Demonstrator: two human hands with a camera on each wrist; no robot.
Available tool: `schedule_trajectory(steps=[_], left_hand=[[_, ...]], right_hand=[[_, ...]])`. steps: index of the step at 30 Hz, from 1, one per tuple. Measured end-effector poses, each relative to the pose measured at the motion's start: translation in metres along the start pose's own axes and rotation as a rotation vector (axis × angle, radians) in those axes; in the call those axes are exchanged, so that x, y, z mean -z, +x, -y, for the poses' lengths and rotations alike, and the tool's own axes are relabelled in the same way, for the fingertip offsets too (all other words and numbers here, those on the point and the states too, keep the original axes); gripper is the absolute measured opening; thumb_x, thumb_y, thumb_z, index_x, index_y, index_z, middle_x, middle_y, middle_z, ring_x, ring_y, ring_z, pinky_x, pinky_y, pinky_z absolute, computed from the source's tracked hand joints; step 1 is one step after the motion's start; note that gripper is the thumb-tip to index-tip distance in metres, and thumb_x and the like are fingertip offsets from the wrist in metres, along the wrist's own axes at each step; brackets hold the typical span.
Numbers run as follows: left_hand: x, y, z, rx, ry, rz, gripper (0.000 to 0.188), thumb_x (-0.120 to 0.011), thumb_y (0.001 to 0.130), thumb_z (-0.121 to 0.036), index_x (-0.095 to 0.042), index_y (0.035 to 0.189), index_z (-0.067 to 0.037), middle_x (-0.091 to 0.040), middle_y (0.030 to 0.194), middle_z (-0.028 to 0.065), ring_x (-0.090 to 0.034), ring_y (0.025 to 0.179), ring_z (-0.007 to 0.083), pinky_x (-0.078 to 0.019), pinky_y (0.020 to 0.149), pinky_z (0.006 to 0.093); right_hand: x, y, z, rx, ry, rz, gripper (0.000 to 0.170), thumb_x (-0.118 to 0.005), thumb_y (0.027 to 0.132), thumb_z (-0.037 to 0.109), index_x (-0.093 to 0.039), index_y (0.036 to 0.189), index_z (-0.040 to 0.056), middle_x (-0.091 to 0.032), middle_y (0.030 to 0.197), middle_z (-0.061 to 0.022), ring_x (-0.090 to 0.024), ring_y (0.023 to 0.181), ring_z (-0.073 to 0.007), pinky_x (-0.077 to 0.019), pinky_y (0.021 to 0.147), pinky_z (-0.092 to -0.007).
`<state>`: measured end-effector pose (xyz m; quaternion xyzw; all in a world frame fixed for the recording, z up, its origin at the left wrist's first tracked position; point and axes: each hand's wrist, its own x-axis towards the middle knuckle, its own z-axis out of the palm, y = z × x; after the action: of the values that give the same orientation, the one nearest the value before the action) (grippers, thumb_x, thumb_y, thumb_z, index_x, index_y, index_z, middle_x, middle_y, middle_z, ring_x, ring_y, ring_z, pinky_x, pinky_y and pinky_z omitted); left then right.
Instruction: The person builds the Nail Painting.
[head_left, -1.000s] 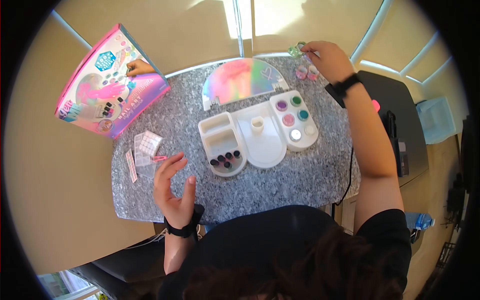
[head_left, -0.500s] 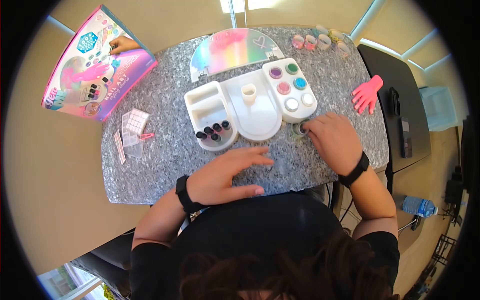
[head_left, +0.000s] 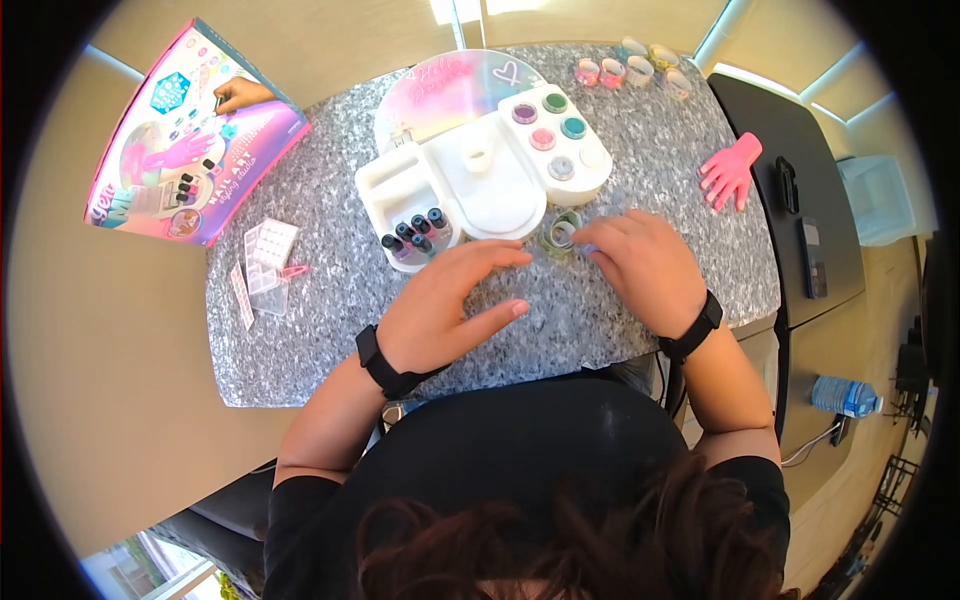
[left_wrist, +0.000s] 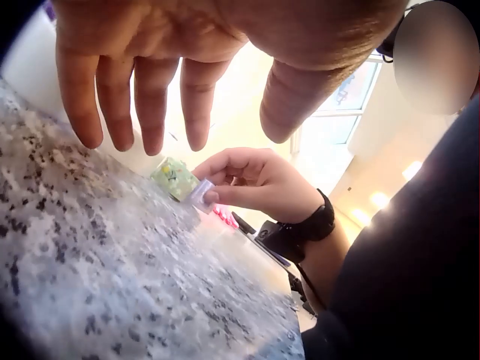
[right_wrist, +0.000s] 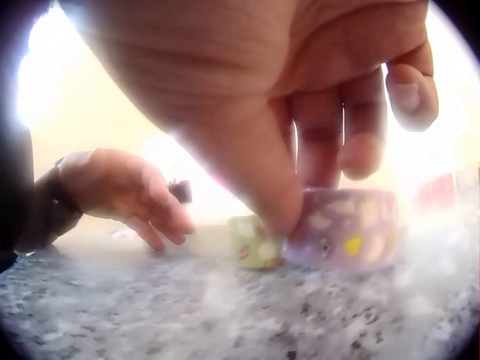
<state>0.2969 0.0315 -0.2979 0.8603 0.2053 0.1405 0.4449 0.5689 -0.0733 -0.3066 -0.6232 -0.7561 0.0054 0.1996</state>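
My right hand (head_left: 650, 262) pinches a lilac patterned tape roll (right_wrist: 349, 229) between thumb and fingers, low over the table. Right beside it on the table stands a green patterned tape roll (head_left: 556, 236), showing a flowery print in the right wrist view. Both are just in front of the white nail studio tray (head_left: 500, 170). My left hand (head_left: 440, 305) hovers near the tray's front edge, its fingers spread and holding nothing. Several small black-capped polish bottles (head_left: 420, 242) stand in the tray's left compartment. Glitter pots (head_left: 543, 139) sit in its right part.
More patterned tape rolls (head_left: 640, 70) stand at the back right. A pink model hand (head_left: 732, 172) lies by the right edge. At the left are a printed box (head_left: 200, 140), a clear case (head_left: 268, 265) and a sticker strip (head_left: 242, 296). A water bottle (head_left: 845, 396) is farther right.
My right hand came from the back right to the tray's front with tape rolls. My left hand moved right toward the tray. The tray now sits slightly farther back and left in view.
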Motion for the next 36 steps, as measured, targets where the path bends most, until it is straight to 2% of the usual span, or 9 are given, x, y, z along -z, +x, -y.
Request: schedule_trajectory(steps=[4,7,12,14,17,21,23,29,36], left_hand=[[-0.006,0.012,-0.005,-0.086,0.102,-0.047,0.046,-0.077,0.099,-0.023,-0.066,0.140,-0.007,-0.065,0.146,0.0172,-0.060,0.138,0.0359,-0.0459,0.116,0.0448],[-0.011,0.017,-0.009,-0.125,0.137,-0.041,0.047,-0.078,0.098,-0.025,-0.066,0.140,-0.007,-0.066,0.146,0.0157,-0.061,0.136,0.0359,-0.0468,0.115,0.0451],[-0.018,0.020,-0.010,-0.134,0.147,-0.038,0.045,-0.078,0.098,-0.027,-0.068,0.138,-0.009,-0.069,0.140,0.0136,-0.064,0.131,0.0349,-0.0488,0.112,0.0447],[-0.019,0.021,-0.008,-0.089,0.176,0.036,0.042,-0.079,0.096,-0.022,-0.070,0.135,-0.011,-0.073,0.131,0.0127,-0.066,0.125,0.0345,-0.0516,0.107,0.0444],[-0.027,0.018,-0.002,-0.088,0.249,0.010,0.040,-0.079,0.092,-0.016,-0.071,0.132,-0.013,-0.074,0.119,0.0095,-0.069,0.115,0.0335,-0.0539,0.099,0.0442],[-0.034,0.020,0.001,-0.110,0.294,0.020,0.041,-0.079,0.090,-0.012,-0.071,0.131,-0.013,-0.073,0.106,0.0055,-0.070,0.103,0.0311,-0.0545,0.091,0.0441],[-0.034,0.021,-0.007,-0.056,0.327,0.080,0.041,-0.080,0.090,-0.014,-0.071,0.130,-0.013,-0.070,0.097,0.0037,-0.069,0.095,0.0295,-0.0540,0.085,0.0442],[-0.039,0.022,-0.002,-0.105,0.294,0.128,0.041,-0.081,0.090,-0.019,-0.071,0.130,-0.015,-0.068,0.094,0.0040,-0.069,0.092,0.0297,-0.0535,0.081,0.0436],[-0.041,0.029,-0.006,-0.122,0.326,0.136,0.033,-0.083,0.091,-0.024,-0.072,0.120,-0.014,-0.068,0.093,0.0043,-0.068,0.091,0.0296,-0.0531,0.079,0.0436]], right_hand=[[0.004,-0.012,0.004,-0.004,0.006,0.112,0.019,-0.069,0.087,0.008,-0.075,0.104,0.0130,-0.072,0.096,-0.0049,-0.066,0.092,-0.0295,-0.0545,0.084,-0.0429],[0.010,-0.018,0.013,-0.007,0.007,0.109,0.021,-0.067,0.086,0.006,-0.076,0.104,0.0130,-0.071,0.097,-0.0047,-0.066,0.092,-0.0292,-0.0547,0.085,-0.0422],[0.017,-0.025,0.018,-0.003,0.062,0.119,0.021,-0.072,0.085,0.004,-0.078,0.104,0.0105,-0.074,0.105,-0.0059,-0.065,0.094,-0.0303,-0.0545,0.087,-0.0417],[0.018,-0.026,0.020,0.011,0.074,0.119,0.021,-0.072,0.085,0.004,-0.078,0.104,0.0108,-0.074,0.105,-0.0057,-0.065,0.094,-0.0302,-0.0547,0.088,-0.0416],[0.016,-0.026,0.024,0.039,0.109,0.115,0.022,-0.066,0.085,0.004,-0.077,0.102,0.0110,-0.070,0.098,-0.0043,-0.064,0.095,-0.0288,-0.0538,0.088,-0.0414],[0.014,-0.026,0.026,0.042,0.128,0.085,0.022,-0.066,0.085,0.004,-0.078,0.102,0.0109,-0.070,0.099,-0.0048,-0.064,0.095,-0.0292,-0.0539,0.088,-0.0414],[0.013,-0.026,0.026,0.032,0.129,0.078,0.022,-0.066,0.086,0.004,-0.078,0.102,0.0109,-0.070,0.100,-0.0049,-0.064,0.095,-0.0293,-0.0539,0.088,-0.0414],[0.013,-0.029,0.021,0.055,0.128,0.064,0.021,-0.066,0.087,0.005,-0.077,0.103,0.0107,-0.073,0.105,-0.0051,-0.064,0.097,-0.0292,-0.0542,0.090,-0.0405],[0.013,-0.035,0.018,-0.079,0.205,0.006,0.018,-0.067,0.090,0.005,-0.076,0.105,0.0104,-0.073,0.105,-0.0090,-0.071,0.097,-0.0351,-0.0573,0.083,-0.0446]])
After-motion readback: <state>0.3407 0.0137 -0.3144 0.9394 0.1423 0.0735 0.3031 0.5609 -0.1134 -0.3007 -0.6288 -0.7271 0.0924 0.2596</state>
